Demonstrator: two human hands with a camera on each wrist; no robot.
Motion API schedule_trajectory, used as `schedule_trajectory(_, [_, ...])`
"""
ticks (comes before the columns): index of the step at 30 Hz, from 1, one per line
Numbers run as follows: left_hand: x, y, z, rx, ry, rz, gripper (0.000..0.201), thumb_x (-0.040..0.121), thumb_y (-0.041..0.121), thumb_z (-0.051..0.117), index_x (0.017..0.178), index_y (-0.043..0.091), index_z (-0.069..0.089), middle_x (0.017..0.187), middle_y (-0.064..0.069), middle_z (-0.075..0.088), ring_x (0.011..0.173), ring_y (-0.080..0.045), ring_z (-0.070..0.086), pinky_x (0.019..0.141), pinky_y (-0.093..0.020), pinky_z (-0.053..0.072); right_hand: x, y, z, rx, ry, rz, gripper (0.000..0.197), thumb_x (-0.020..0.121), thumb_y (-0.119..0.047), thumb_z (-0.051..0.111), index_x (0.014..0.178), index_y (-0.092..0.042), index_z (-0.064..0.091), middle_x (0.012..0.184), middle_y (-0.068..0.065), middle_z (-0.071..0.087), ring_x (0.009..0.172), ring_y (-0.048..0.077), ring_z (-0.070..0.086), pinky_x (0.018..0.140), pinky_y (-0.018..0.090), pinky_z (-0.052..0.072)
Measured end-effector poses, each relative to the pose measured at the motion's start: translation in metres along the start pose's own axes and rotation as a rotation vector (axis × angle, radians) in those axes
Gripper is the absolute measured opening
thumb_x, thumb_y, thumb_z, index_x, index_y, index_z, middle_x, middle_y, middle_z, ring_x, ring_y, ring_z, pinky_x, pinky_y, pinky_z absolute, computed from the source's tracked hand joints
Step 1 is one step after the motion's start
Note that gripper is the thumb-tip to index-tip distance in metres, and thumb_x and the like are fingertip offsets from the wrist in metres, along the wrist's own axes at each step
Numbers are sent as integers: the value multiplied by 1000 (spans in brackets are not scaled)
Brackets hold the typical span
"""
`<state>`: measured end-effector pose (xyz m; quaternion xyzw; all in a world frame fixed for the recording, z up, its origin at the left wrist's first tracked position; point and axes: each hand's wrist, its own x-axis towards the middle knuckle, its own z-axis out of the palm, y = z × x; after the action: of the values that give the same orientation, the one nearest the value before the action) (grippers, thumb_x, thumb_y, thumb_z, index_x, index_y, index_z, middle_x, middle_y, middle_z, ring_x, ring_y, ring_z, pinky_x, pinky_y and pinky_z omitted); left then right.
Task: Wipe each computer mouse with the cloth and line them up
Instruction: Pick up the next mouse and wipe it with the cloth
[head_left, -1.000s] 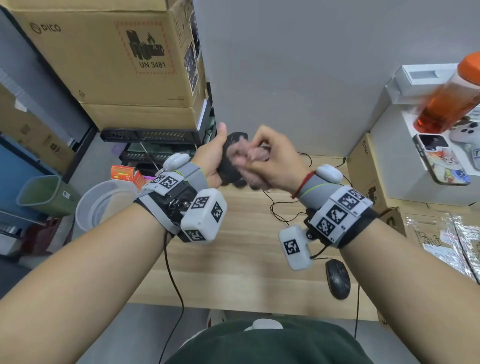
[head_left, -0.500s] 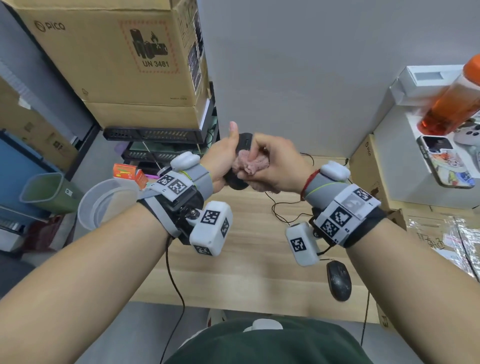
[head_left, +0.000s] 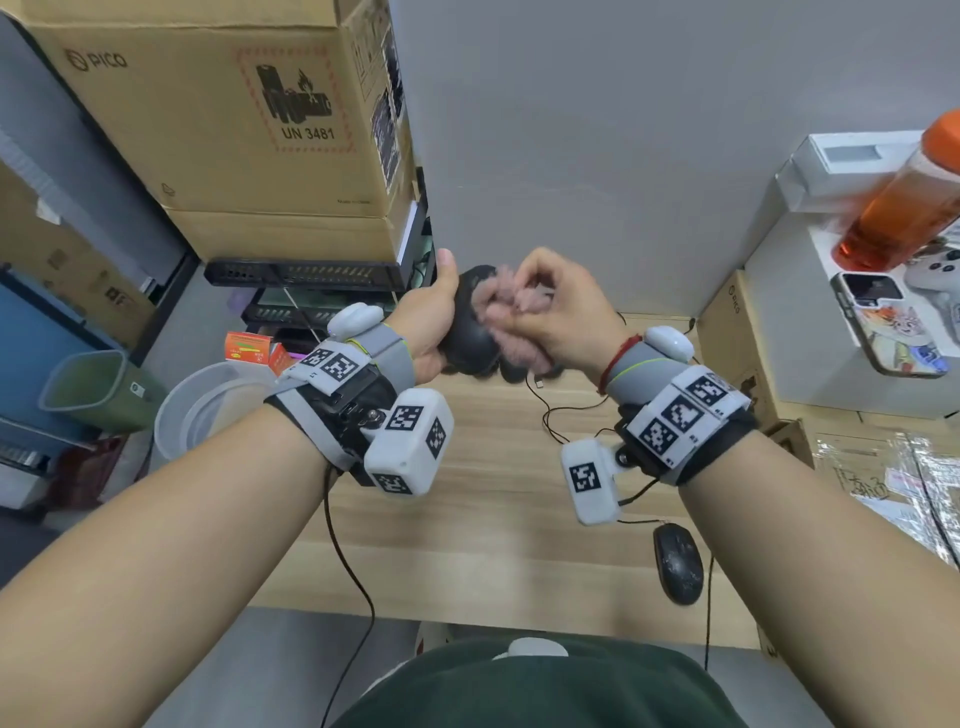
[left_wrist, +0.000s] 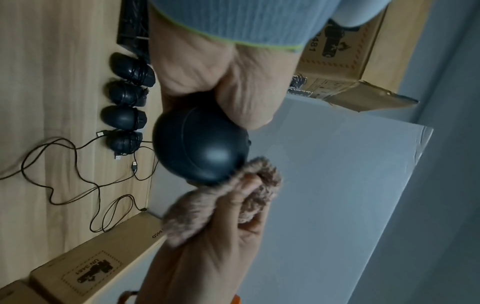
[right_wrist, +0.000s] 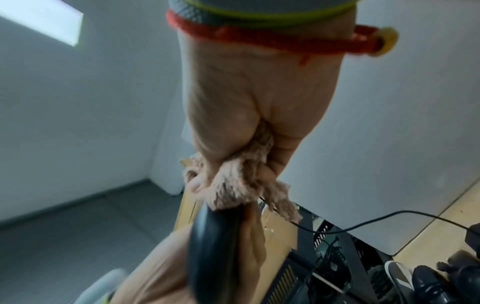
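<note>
Above the table's (head_left: 467, 545) far edge, the left hand (head_left: 426, 332) grips a black mouse (head_left: 467, 338). The right hand (head_left: 561, 322) clutches the pink cloth (head_left: 498, 312) against it. Another mouse (head_left: 677, 562) lies near the front right corner.

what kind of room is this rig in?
Probably an office storeroom or lab corner. Stacked cardboard boxes marked UN 3481 stand beside a wooden desk, black rack equipment sits under the boxes, and a row of wired mice lies on the desk.
</note>
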<state>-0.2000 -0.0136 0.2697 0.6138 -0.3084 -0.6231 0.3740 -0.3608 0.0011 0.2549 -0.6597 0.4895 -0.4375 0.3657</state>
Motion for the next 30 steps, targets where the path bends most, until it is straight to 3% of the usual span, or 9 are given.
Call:
schedule_trajectory(4, [3, -3, 3, -60, -40, -43, 60, 101, 60, 38, 114, 7, 62, 103, -10, 73, 84, -25, 73, 73, -42, 62, 10, 1, -8, 17, 172, 1, 32, 75, -41, 76, 80, -29, 47, 82, -2, 51, 78, 11, 47, 78, 30, 42])
schedule_trajectory(8, [12, -1, 2, -250, -90, -112, 70, 104, 59, 27, 135, 2, 52, 120, -23, 68, 94, -35, 73, 67, -49, 62, -7, -8, 4, 68, -14, -9, 39, 73, -23, 85, 79, -27, 46, 78, -5, 58, 72, 6, 51, 71, 26, 47])
schedule_trajectory(11, [18, 1, -1, -310, -82, -149, 68, 104, 56, 32, 138, 0, 48, 130, -25, 63, 107, -37, 69, 76, -55, 61, -16, -8, 11, 21, -144, 19, 51, 64, -16, 91, 76, -24, 42, 72, -5, 59, 65, 7, 49, 63, 28, 46])
schedule_trajectory(15, [19, 1, -2, -299, -116, -124, 55, 105, 49, 36, 148, 15, 44, 133, -19, 61, 103, -31, 66, 71, -41, 59, -3, -7, 7, 108, -5, -3, 39, 71, -20, 85, 78, -24, 46, 73, -11, 53, 66, 2, 48, 65, 21, 44])
schedule_trajectory(19, [19, -4, 3, -284, -92, -114, 53, 107, 46, 36, 139, 7, 51, 120, -14, 62, 86, -25, 65, 56, -33, 58, 7, -8, -2, 107, 98, 14, 35, 75, -29, 81, 79, -25, 46, 76, -3, 55, 71, 8, 51, 71, 31, 46])
schedule_trajectory(21, [20, -6, 3, -278, -34, -105, 45, 108, 41, 36, 137, 10, 51, 122, -15, 64, 91, -27, 66, 58, -36, 59, 0, -11, 1, 86, -9, 39, 42, 74, -20, 85, 79, -23, 43, 72, -9, 59, 62, 8, 55, 60, 34, 46])
schedule_trajectory(24, [36, -11, -3, -232, 42, -99, 50, 104, 44, 43, 129, 3, 55, 117, -21, 69, 101, -34, 71, 79, -57, 59, -16, -12, 17, 137, -206, 32, 53, 71, -9, 88, 77, -22, 37, 67, 4, 66, 43, 25, 57, 37, 35, 41])
schedule_trajectory(26, [39, -10, -6, -199, 61, -82, 52, 102, 46, 46, 128, 1, 57, 115, -22, 70, 102, -35, 72, 86, -61, 56, -16, -11, 19, 4, -164, 8, 55, 64, -14, 93, 74, -23, 39, 63, -2, 57, 48, 17, 53, 46, 31, 44])
schedule_trajectory(30, [25, -5, 1, -201, 40, -58, 42, 105, 44, 43, 116, 7, 61, 108, -16, 71, 89, -30, 71, 76, -47, 59, 3, -4, 3, 29, 67, 48, 46, 63, -40, 87, 75, -24, 45, 72, -4, 54, 67, 9, 50, 68, 35, 48])
